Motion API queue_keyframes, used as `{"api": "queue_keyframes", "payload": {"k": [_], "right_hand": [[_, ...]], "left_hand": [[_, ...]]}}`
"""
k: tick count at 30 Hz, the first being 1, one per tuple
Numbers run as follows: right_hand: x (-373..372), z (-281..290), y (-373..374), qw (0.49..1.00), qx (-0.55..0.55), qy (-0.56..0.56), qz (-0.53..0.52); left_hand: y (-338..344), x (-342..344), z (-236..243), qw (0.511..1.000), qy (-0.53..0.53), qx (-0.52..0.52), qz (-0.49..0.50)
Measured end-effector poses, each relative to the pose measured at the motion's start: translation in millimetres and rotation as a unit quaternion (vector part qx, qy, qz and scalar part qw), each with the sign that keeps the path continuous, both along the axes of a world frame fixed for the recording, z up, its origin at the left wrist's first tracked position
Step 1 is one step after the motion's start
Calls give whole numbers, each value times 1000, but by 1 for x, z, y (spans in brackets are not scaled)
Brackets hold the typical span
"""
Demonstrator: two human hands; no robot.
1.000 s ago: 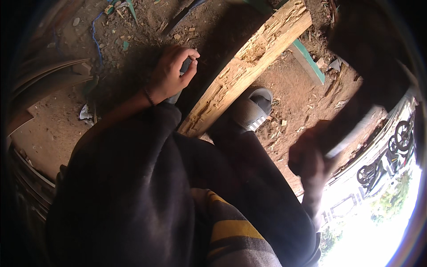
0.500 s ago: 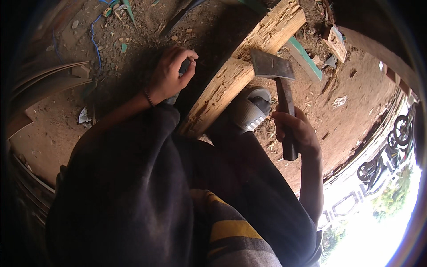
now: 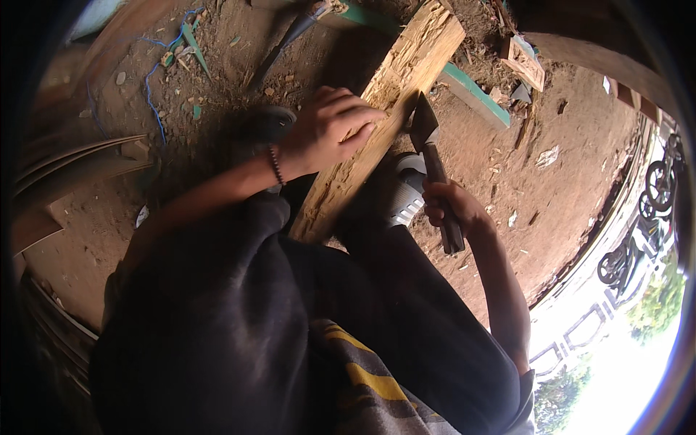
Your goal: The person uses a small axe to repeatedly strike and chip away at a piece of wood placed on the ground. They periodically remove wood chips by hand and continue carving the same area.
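A roughly hewn wooden beam [image 3: 362, 157] slants up from between my legs toward the far right, its top face chipped and splintered. My left hand [image 3: 330, 130], a beaded bracelet at its wrist, reaches over the beam's left edge. Its fingers are loosely extended, with nothing in them; whether they touch the wood I cannot tell. My right hand [image 3: 455, 203] is wrapped around the short handle of a hatchet [image 3: 425, 129]. The hatchet's dark metal head is turned nearly edge-on, close to the beam's right side.
My shoe [image 3: 406, 190] is beside the beam, near the hatchet. A green-edged board [image 3: 475, 94] and a wood offcut [image 3: 523, 62] lie beyond on the dirt. Blue string [image 3: 150, 94] trails at the left, near stacked curved sheets [image 3: 87, 156]. Motorcycles [image 3: 656, 188] stand far right.
My left hand has moved right, from beside the beam to over it, and its curled fingers have loosened. The hatchet has turned from showing its broad side to nearly edge-on.
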State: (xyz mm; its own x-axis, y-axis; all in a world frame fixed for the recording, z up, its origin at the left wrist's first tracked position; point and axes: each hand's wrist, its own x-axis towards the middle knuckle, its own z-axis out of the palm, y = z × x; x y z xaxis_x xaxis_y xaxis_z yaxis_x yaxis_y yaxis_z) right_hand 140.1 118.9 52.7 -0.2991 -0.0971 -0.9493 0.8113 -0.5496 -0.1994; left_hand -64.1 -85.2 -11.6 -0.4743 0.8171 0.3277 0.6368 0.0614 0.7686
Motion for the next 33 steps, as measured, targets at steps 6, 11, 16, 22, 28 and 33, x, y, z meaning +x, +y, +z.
{"api": "queue_keyframes", "payload": {"k": [6,11,16,22,28,33], "right_hand": [[0,44,-8,995,-67,9,78],[-1,50,-17,946,-319,-11,-53],[-3,17,-24,852,-481,-90,-185],[-6,0,-20,848,-477,-112,-203],[-14,3,-13,884,-430,-125,-132],[-18,4,-10,907,-402,-106,-70]], "left_hand": [[49,-12,15,992,20,86,-86],[34,-31,21,976,-89,92,-175],[24,-40,15,989,-26,-2,-146],[17,-26,5,988,57,-65,-126],[21,-23,2,988,62,-67,-121],[23,-29,7,991,52,-44,-115]]}}
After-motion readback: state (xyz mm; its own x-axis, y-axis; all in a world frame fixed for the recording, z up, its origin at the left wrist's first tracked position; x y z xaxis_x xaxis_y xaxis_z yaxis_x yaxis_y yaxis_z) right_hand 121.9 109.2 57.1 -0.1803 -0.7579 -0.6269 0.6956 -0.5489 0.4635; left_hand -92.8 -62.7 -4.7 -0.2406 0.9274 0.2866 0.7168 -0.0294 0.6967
